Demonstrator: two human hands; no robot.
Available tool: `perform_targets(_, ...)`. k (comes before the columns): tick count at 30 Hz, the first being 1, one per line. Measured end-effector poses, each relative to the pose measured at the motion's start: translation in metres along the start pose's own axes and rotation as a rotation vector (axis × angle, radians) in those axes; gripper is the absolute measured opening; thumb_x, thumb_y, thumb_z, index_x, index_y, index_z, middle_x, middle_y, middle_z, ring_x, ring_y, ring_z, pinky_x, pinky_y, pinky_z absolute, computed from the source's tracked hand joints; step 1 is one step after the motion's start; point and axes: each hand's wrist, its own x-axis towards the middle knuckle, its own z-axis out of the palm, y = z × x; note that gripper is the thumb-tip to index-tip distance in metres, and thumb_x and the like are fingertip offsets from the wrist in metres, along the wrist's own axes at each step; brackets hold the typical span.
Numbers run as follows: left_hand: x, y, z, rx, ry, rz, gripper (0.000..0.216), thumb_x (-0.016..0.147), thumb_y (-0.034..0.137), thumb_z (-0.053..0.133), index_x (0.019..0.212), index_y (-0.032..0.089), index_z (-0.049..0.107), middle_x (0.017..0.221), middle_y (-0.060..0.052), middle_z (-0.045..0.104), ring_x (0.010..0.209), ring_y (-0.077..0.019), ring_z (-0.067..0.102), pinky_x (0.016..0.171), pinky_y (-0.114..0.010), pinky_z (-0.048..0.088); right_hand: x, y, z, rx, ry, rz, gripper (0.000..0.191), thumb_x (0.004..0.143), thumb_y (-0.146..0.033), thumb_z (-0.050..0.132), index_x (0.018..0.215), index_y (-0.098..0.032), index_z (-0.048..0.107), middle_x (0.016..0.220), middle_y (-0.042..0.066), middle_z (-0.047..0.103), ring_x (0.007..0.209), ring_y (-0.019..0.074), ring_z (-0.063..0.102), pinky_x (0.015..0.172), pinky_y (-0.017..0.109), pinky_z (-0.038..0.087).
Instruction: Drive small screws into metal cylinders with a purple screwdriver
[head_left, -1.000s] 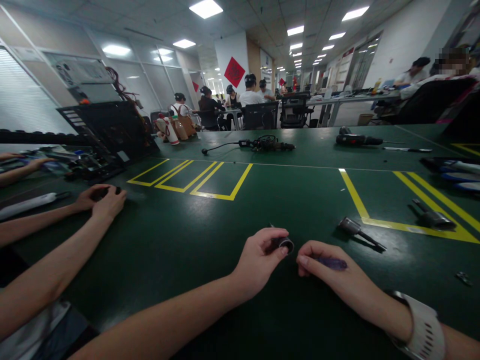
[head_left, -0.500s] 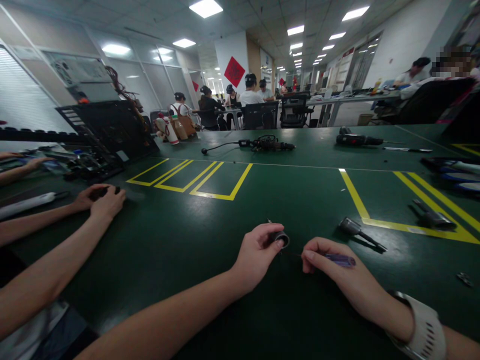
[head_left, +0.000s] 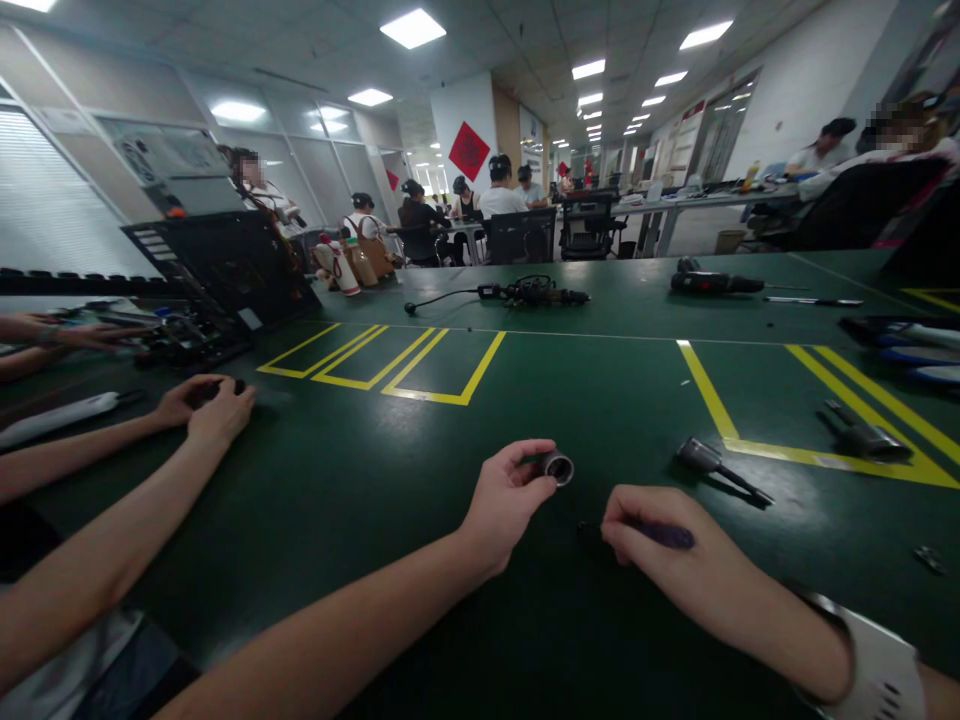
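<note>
My left hand (head_left: 506, 497) pinches a small dark cylindrical part with a metal rim (head_left: 557, 467) just above the green table (head_left: 390, 480). My right hand (head_left: 652, 545) lies to the right of it, fingers closed around a purple-handled screwdriver (head_left: 664, 535) whose tip points left toward the part. A white wrist strap (head_left: 877, 665) sits on my right forearm.
A co-worker's two hands (head_left: 206, 405) rest at the left beside a white tool (head_left: 56, 418). A dark funnel-shaped part (head_left: 709, 462) and another (head_left: 862, 432) lie near yellow floor-tape lines. A black computer case (head_left: 217, 275), cables (head_left: 525, 292) and a power screwdriver (head_left: 712, 282) lie farther back. People sit at distant desks.
My left hand has lifted the cylindrical part slightly and turned its open rim toward me. My right hand has drawn back a little with the screwdriver. A person has appeared behind the black case.
</note>
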Motion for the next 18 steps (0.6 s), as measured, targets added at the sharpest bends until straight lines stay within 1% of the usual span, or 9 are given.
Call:
perform_targets(3, 0.006, 0.003, 0.0, 0.008, 0.01, 0.011, 0.033, 0.065, 0.002, 0.066, 0.097, 0.013, 0.064, 0.092, -0.006, 0.069, 0.088, -0.017, 0.063, 0.088, -0.035, 0.048, 0.002, -0.002, -0.001, -0.017, 0.015, 0.021, 0.022, 0.078, -0.022, 0.05, 0.057, -0.021, 0.056, 0.055, -0.002, 0.055, 0.053, 0.0146, 0.051, 0.049, 0.026, 0.035)
perform_targets(5, 0.011, 0.005, 0.003, 0.014, 0.03, 0.019, 0.033, 0.063, 0.002, 0.067, 0.094, 0.012, 0.065, 0.092, -0.006, 0.068, 0.087, -0.0166, 0.063, 0.087, -0.035, 0.048, 0.004, 0.0, 0.0, -0.003, 0.032, 0.031, 0.022, 0.079, -0.023, 0.048, 0.058, -0.021, 0.055, 0.054, -0.002, 0.054, 0.052, 0.0145, 0.05, 0.048, 0.026, 0.034)
perform_targets(10, 0.025, 0.007, 0.013, -0.07, 0.013, 0.043, 0.026, 0.067, 0.003, 0.063, 0.092, 0.011, 0.066, 0.089, -0.007, 0.069, 0.086, -0.0179, 0.063, 0.084, -0.036, 0.05, -0.003, 0.013, 0.001, 0.065, 0.103, -0.023, 0.027, 0.083, -0.032, 0.044, 0.062, -0.02, 0.054, 0.06, 0.0, 0.056, 0.059, 0.0161, 0.054, 0.055, 0.028, 0.041)
perform_targets(12, 0.029, 0.004, 0.015, -0.114, 0.004, 0.048, 0.024, 0.069, 0.004, 0.062, 0.092, 0.012, 0.067, 0.09, -0.007, 0.069, 0.086, -0.018, 0.064, 0.082, -0.035, 0.052, -0.009, 0.018, -0.001, 0.104, 0.167, -0.083, 0.031, 0.087, -0.036, 0.041, 0.065, -0.02, 0.055, 0.065, 0.002, 0.058, 0.063, 0.0175, 0.056, 0.058, 0.029, 0.043)
perform_targets(14, 0.032, 0.0, 0.015, -0.136, -0.017, 0.053, 0.025, 0.07, 0.006, 0.063, 0.093, 0.013, 0.067, 0.092, -0.007, 0.069, 0.087, -0.0178, 0.064, 0.082, -0.035, 0.052, -0.015, 0.02, -0.002, 0.134, 0.233, -0.187, 0.031, 0.09, -0.038, 0.04, 0.07, -0.02, 0.057, 0.07, 0.003, 0.059, 0.067, 0.0185, 0.057, 0.061, 0.03, 0.044)
perform_targets(16, 0.032, -0.002, 0.014, -0.135, -0.048, 0.061, 0.026, 0.071, 0.008, 0.064, 0.096, 0.013, 0.068, 0.093, -0.007, 0.07, 0.087, -0.0178, 0.064, 0.084, -0.035, 0.052, -0.018, 0.021, -0.003, 0.131, 0.277, -0.288, 0.028, 0.092, -0.034, 0.04, 0.073, -0.021, 0.057, 0.073, 0.004, 0.059, 0.069, 0.0182, 0.056, 0.061, 0.03, 0.044)
perform_targets(18, 0.03, -0.003, 0.014, -0.123, -0.06, 0.069, 0.026, 0.07, 0.009, 0.065, 0.096, 0.014, 0.068, 0.093, -0.007, 0.07, 0.086, -0.018, 0.065, 0.084, -0.036, 0.051, -0.018, 0.02, -0.001, 0.095, 0.286, -0.342, 0.024, 0.093, -0.03, 0.041, 0.077, -0.021, 0.056, 0.075, 0.003, 0.058, 0.067, 0.017, 0.055, 0.06, 0.029, 0.044)
